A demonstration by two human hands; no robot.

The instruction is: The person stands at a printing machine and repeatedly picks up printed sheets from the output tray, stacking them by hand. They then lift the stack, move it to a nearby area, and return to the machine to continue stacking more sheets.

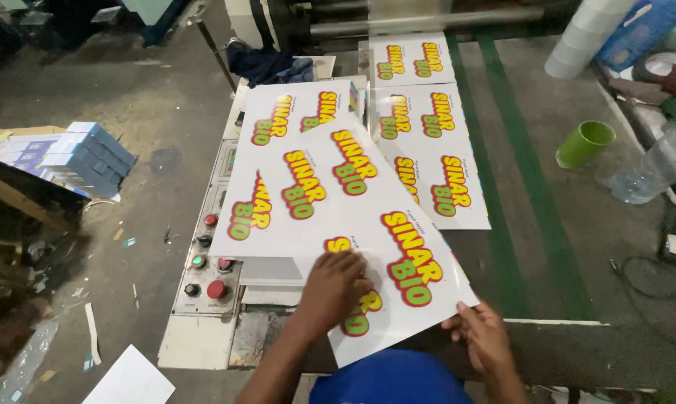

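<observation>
A large white printed sheet [330, 202] with red, yellow and green lettering lies tilted across a stack of like sheets [293, 112] on a machine table. My left hand [332, 288] rests flat on its near part, fingers spread. My right hand [482, 333] pinches the sheet's near right corner between thumb and fingers. More printed sheets [428, 142] run from the machine's rollers [428, 19] at the back to the right of the stack.
A control panel [207, 277] with red, green and black buttons sits left of the stack. A green cup [585, 144], a clear plastic bottle [652, 168] and a white roll [581, 37] are at right. Blue boxes [83, 157] are stacked at left. Paper scraps litter the floor.
</observation>
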